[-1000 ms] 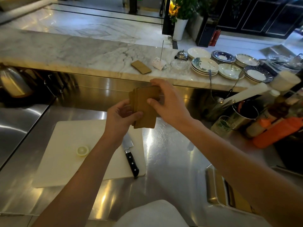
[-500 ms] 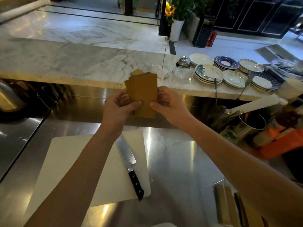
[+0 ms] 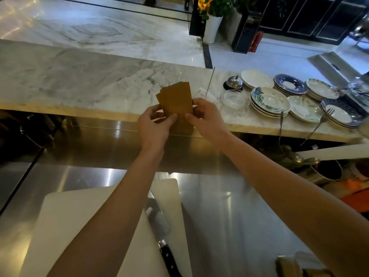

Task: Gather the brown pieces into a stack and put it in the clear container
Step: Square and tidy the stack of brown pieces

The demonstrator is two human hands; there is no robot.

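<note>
Brown pieces, slightly fanned, are pinched upright between left hand and right hand above the marble table's near edge; uneven edges could let one slip loose.

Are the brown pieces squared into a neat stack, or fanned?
Fanned. The flat brown rectangular pieces show offset top corners, held upright between the left hand and right hand.

Left hand and right hand grip brown pieces.
</note>
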